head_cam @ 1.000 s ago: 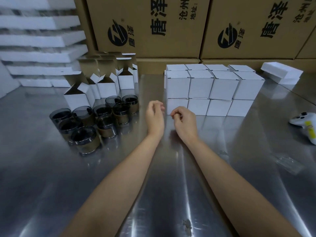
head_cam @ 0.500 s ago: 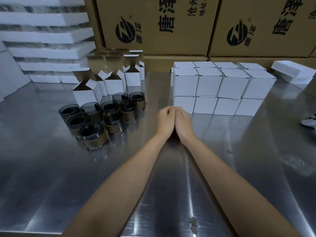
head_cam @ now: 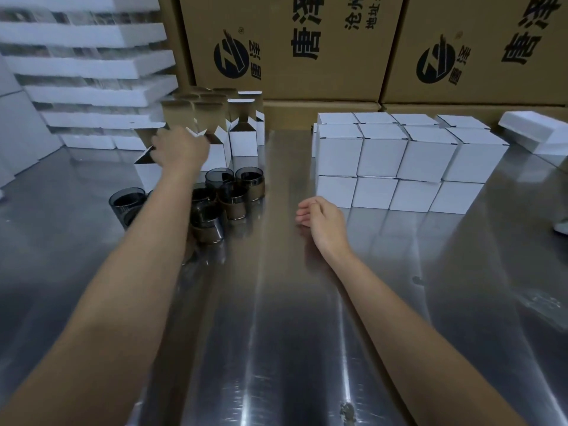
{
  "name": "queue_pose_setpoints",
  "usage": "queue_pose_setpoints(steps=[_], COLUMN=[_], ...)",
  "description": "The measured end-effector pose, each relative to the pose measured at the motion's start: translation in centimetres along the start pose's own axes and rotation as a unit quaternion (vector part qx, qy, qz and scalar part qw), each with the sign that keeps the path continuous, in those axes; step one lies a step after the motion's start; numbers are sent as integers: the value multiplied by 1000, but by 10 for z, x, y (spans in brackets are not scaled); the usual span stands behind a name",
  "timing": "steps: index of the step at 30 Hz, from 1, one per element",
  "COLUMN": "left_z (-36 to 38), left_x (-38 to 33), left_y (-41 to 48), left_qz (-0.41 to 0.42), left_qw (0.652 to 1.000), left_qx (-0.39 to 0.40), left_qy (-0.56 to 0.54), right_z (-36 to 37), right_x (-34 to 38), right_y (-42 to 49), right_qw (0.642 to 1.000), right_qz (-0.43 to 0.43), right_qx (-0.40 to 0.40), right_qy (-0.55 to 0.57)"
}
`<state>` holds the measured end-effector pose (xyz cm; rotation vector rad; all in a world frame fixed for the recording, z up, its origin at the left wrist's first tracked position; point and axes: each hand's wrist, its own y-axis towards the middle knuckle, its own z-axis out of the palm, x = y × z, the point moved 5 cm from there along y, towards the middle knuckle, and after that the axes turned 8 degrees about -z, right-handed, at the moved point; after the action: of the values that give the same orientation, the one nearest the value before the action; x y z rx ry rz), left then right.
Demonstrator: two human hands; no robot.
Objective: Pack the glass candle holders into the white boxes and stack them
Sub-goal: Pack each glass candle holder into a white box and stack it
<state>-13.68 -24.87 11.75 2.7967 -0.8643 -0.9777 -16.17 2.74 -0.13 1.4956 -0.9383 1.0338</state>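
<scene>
Reaching over the cluster of glass candle holders [head_cam: 233,192], the left hand [head_cam: 181,149] is at the open white boxes [head_cam: 242,142] just behind them. Its back is to the camera and blurred, so I cannot tell whether it grips a flap. The holders are smoky dark cylinders with brownish bands, upright on the brushed steel table [head_cam: 276,333]. Right of the cluster, the right hand [head_cam: 322,219] lies low over the steel, fingers loosely curled, holding nothing. Further right, closed white boxes [head_cam: 381,155] stand stacked two high, matte and square. Behind the cluster, brown cardboard cartons [head_cam: 307,72] bear a round black logo and bold characters, among them 唐 and 地址. Half a second ago both hands were pressed together; now they are apart.
</scene>
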Motion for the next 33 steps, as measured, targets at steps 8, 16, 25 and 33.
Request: queue_pose_setpoints(steps=[8,16,25,33], left_z=[24,3,-58,18], left_x=[38,31,-20,-43], left_y=[35,43,-49,-229], left_qz=[-50,-4,202,473], left_qw=[991,998,900,813], left_qx=[63,-50,-315,-263], left_qy=[104,30,-225,-214], right_z=[0,1,1,-29], right_x=[-1,-2,2,38], right_y=[0,0,-2,-24], right_qw=[1000,1000,1000,978], right_qz=[9,6,-3,-169], right_qx=[2,0,2,-111], right_qy=[3,-1,-2,43])
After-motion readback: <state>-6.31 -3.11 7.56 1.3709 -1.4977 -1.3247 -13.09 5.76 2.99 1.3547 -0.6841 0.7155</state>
